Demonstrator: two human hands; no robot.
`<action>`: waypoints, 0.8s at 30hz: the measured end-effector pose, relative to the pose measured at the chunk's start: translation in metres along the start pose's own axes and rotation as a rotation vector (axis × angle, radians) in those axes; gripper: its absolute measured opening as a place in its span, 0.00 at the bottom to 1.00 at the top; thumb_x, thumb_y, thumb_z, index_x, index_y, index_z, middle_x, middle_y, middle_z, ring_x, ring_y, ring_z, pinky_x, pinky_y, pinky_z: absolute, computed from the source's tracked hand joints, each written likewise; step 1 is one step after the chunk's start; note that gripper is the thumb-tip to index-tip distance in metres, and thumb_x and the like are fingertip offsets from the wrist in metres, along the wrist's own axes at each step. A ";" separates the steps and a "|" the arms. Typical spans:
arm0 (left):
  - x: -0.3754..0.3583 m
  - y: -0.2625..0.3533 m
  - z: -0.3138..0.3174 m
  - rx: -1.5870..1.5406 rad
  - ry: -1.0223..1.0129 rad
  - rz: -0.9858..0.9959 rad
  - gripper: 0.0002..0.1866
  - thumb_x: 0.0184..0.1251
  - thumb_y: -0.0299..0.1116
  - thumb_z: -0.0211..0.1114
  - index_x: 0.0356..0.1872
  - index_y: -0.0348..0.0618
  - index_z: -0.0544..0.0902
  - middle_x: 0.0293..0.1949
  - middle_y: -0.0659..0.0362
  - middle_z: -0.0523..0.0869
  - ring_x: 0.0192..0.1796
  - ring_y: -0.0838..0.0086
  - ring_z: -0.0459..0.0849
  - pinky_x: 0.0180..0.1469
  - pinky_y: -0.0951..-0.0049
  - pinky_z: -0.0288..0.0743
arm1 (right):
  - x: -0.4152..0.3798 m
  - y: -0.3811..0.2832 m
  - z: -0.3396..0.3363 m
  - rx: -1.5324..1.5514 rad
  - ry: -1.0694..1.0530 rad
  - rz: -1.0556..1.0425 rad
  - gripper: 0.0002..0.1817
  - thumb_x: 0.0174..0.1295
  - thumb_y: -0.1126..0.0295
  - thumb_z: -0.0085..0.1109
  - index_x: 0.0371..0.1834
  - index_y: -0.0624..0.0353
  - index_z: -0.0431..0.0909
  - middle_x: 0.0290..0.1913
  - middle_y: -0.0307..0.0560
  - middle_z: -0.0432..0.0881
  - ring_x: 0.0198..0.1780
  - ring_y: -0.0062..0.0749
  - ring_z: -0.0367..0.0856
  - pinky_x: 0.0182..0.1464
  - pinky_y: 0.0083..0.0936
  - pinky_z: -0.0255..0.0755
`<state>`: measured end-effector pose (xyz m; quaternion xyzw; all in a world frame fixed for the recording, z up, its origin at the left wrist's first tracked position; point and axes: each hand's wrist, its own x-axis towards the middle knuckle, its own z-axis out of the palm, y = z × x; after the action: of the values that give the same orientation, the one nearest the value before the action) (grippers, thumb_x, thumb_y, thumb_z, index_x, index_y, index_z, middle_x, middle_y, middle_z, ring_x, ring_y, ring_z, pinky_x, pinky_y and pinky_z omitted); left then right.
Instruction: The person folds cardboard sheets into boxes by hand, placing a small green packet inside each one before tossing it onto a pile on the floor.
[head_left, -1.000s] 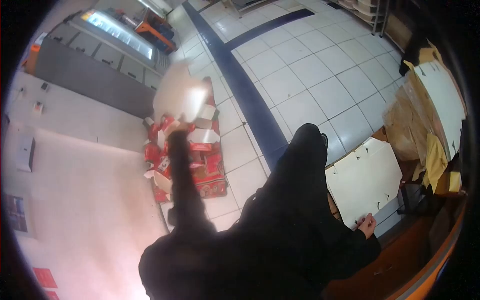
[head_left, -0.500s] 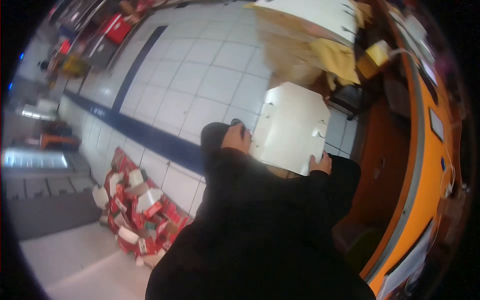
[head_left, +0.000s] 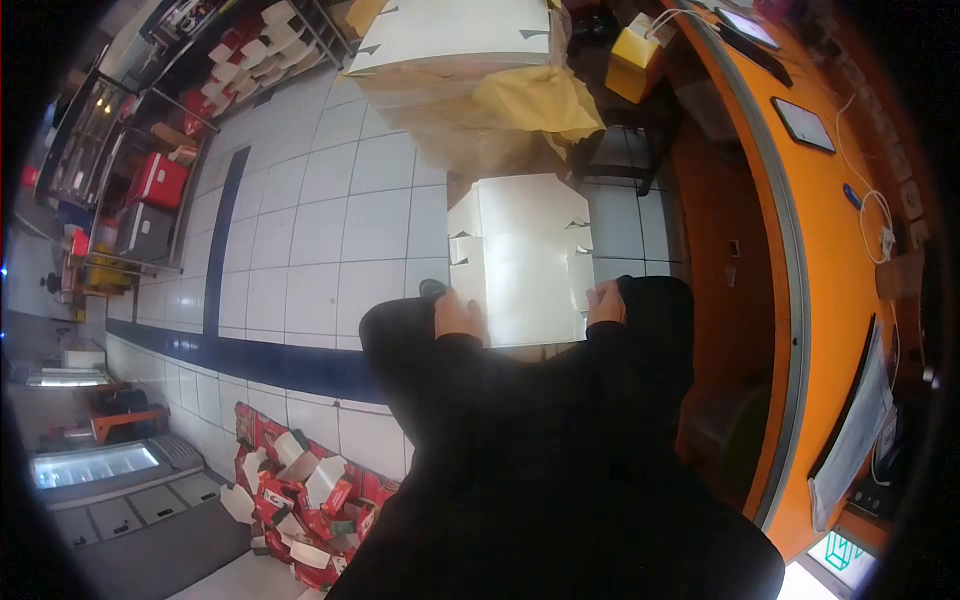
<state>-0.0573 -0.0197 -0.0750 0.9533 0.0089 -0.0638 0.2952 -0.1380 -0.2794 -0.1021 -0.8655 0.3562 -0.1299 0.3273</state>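
Carton blank point(head_left: 525, 265) now squared up — left hand point(head_left: 458, 316) at 9 o'clock, right hand point(head_left: 605, 303) at 3, both clasping its near edge (counter point(head_left: 800, 250) beside).

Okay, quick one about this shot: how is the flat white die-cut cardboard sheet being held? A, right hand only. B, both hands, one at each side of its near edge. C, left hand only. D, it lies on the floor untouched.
B: the left hand and the right hand each grip a side of the near edge of the flat white die-cut cardboard sheet, which is held up above the white tiled floor.
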 end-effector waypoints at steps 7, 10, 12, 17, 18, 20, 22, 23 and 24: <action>0.004 -0.008 0.004 -0.112 0.076 0.058 0.29 0.63 0.47 0.64 0.58 0.36 0.75 0.55 0.44 0.76 0.58 0.51 0.75 0.60 0.60 0.70 | 0.008 -0.025 -0.024 0.537 -0.069 0.194 0.09 0.65 0.67 0.59 0.38 0.61 0.73 0.31 0.48 0.83 0.24 0.36 0.81 0.24 0.29 0.74; 0.006 0.000 -0.009 -0.157 0.047 0.059 0.28 0.61 0.45 0.67 0.56 0.35 0.76 0.52 0.45 0.78 0.57 0.55 0.76 0.59 0.62 0.70 | 0.021 -0.009 -0.017 0.753 -0.085 0.212 0.09 0.65 0.67 0.60 0.40 0.61 0.75 0.33 0.48 0.85 0.23 0.29 0.81 0.21 0.25 0.74; 0.010 -0.001 -0.014 -0.176 -0.019 0.059 0.26 0.61 0.42 0.69 0.53 0.34 0.76 0.50 0.46 0.80 0.56 0.58 0.77 0.58 0.63 0.71 | 0.024 -0.005 -0.017 0.709 -0.096 0.186 0.10 0.64 0.67 0.60 0.43 0.61 0.76 0.34 0.49 0.85 0.24 0.29 0.82 0.22 0.26 0.74; 0.017 -0.013 0.003 -0.794 -0.099 -0.048 0.21 0.56 0.25 0.71 0.49 0.33 0.74 0.47 0.48 0.83 0.48 0.68 0.83 0.52 0.71 0.76 | 0.011 -0.031 -0.030 0.366 -0.232 0.200 0.16 0.62 0.65 0.61 0.50 0.62 0.76 0.36 0.53 0.85 0.30 0.37 0.85 0.30 0.30 0.78; 0.020 -0.022 0.019 -0.756 -0.103 0.003 0.24 0.56 0.24 0.70 0.53 0.34 0.72 0.50 0.47 0.83 0.51 0.65 0.83 0.53 0.72 0.77 | 0.005 -0.034 -0.027 0.211 -0.181 0.035 0.17 0.62 0.65 0.61 0.51 0.62 0.76 0.37 0.54 0.85 0.34 0.42 0.85 0.35 0.33 0.78; 0.013 -0.007 0.021 -0.675 -0.110 0.033 0.25 0.55 0.23 0.70 0.55 0.35 0.72 0.51 0.48 0.83 0.53 0.64 0.83 0.55 0.70 0.76 | -0.002 -0.060 -0.035 0.007 -0.321 0.023 0.21 0.60 0.65 0.60 0.56 0.59 0.75 0.46 0.57 0.83 0.48 0.54 0.81 0.49 0.40 0.76; 0.008 0.013 0.018 -0.440 -0.134 0.096 0.28 0.55 0.23 0.68 0.59 0.40 0.71 0.54 0.48 0.82 0.57 0.61 0.81 0.58 0.64 0.75 | -0.008 -0.052 -0.019 -0.053 -0.314 -0.113 0.23 0.60 0.64 0.60 0.58 0.57 0.73 0.51 0.57 0.80 0.50 0.51 0.80 0.49 0.41 0.76; 0.003 0.025 0.015 -0.258 -0.183 0.057 0.29 0.56 0.29 0.68 0.61 0.42 0.71 0.54 0.47 0.82 0.57 0.57 0.82 0.59 0.60 0.74 | -0.012 -0.046 -0.011 -0.115 -0.304 -0.250 0.25 0.60 0.64 0.60 0.61 0.55 0.71 0.56 0.56 0.77 0.53 0.49 0.80 0.50 0.42 0.77; -0.002 0.040 0.004 -0.161 -0.237 0.087 0.29 0.56 0.33 0.67 0.61 0.42 0.70 0.56 0.46 0.80 0.59 0.56 0.79 0.62 0.57 0.71 | -0.016 -0.044 -0.008 -0.177 -0.393 -0.275 0.29 0.60 0.62 0.61 0.65 0.53 0.67 0.60 0.54 0.70 0.56 0.47 0.76 0.49 0.46 0.77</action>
<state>-0.0581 -0.0550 -0.0560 0.9118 -0.0620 -0.1622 0.3721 -0.1295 -0.2485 -0.0669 -0.9398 0.1745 0.0290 0.2924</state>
